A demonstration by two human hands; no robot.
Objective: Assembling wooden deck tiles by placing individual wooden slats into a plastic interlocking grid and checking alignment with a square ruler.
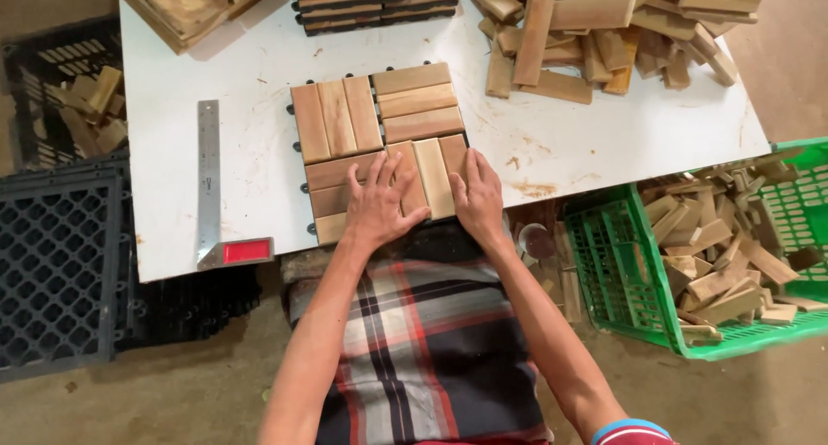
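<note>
**A:** Where do you stand right now?

**B:** You have both palms down on the wooden deck tile (379, 147), which lies at the near edge of the white table (604, 143), in front of your plaid lap. Your left hand (377, 205) is spread flat with open fingers over the lower slats; your right hand (477, 197) lies flat beside it on the near-right corner, fingers together. Neither hand grips anything: they press.

**A:** Which step is that, do you think?

**B:** It looks like the seating step. All four blocks of slats appear filled, so you seem to be pushing the last pieces down onto the black plastic base.

**A:** What does the next move call for?

**B:** Even pressure, I judge, so no slat stands proud of its neighbours. Check the near-right block under your hands; I cannot tell whether it sits flush. Then the tile needs a place: a stack of finished tiles (375, 3) sits at the far edge. Loose slats (595, 35) lie heaped on the far right, the steel square (211, 191) to your left, the green crate (707, 264) of offcuts at your right.
</note>
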